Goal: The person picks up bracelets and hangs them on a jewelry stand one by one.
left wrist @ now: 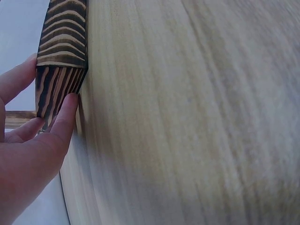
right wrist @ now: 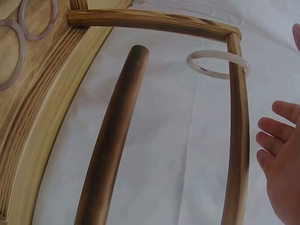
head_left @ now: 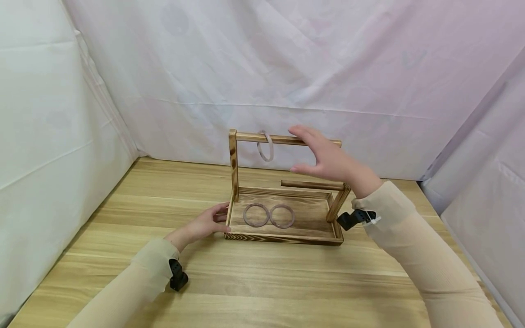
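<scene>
A wooden rack stands on the table, its shallow tray (head_left: pixel 307 239) carrying an upper bar (head_left: pixel 283 140) and a lower bar (head_left: pixel 311 185). One pale translucent bangle (head_left: pixel 270 146) hangs on the upper bar, left of its middle. Two mauve bangles (head_left: pixel 244 215) lie side by side on the tray floor. My left hand (head_left: pixel 203 224) holds the tray's left end near the front corner, thumb at the rim and fingers against the end wall. Beside the upper bar's right part, my right hand (head_left: pixel 328 157) is raised with thumb and fingers spread apart and nothing between them.
The wood-grain table (head_left: pixel 246 282) extends in front of the rack and to both sides. White cloth (head_left: pixel 197 68) hangs behind and along the left and right sides. At the lower bar's right end, a short post (head_left: pixel 337 207) joins it to the tray.
</scene>
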`<action>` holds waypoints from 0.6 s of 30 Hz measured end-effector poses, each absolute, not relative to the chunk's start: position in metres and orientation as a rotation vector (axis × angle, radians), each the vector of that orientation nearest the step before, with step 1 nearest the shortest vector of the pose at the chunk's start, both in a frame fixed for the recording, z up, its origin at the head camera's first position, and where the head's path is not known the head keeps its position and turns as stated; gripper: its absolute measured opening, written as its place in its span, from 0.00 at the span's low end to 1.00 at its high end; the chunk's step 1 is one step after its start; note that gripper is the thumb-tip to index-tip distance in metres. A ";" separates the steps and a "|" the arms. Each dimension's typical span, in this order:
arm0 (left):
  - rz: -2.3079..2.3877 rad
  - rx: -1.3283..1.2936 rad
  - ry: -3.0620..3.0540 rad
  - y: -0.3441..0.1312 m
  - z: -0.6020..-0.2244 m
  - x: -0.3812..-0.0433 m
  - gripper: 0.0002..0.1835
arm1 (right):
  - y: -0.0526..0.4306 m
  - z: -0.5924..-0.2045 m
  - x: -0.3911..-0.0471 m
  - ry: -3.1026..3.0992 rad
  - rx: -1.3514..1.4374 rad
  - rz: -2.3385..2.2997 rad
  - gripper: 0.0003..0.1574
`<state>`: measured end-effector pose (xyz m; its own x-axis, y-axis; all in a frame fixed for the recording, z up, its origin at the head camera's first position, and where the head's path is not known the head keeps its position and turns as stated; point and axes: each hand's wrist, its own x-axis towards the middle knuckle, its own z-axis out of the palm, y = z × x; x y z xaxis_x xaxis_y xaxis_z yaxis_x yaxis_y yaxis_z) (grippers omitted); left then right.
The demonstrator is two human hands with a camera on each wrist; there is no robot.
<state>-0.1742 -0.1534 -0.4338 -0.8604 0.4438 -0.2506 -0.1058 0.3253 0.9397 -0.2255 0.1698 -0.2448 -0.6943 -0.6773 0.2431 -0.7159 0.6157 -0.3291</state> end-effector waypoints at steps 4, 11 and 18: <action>1.564 0.297 2.123 -0.153 -0.434 -0.174 0.44 | 0.174 -0.249 -0.221 -2.705 1.210 0.586 0.54; 1.567 0.296 2.122 -0.153 -0.433 -0.173 0.44 | 0.181 -0.258 -0.213 -2.646 1.264 0.506 0.55; 1.560 0.300 2.129 -0.153 -0.433 -0.173 0.44 | 0.187 -0.272 -0.205 -2.530 1.339 0.445 0.54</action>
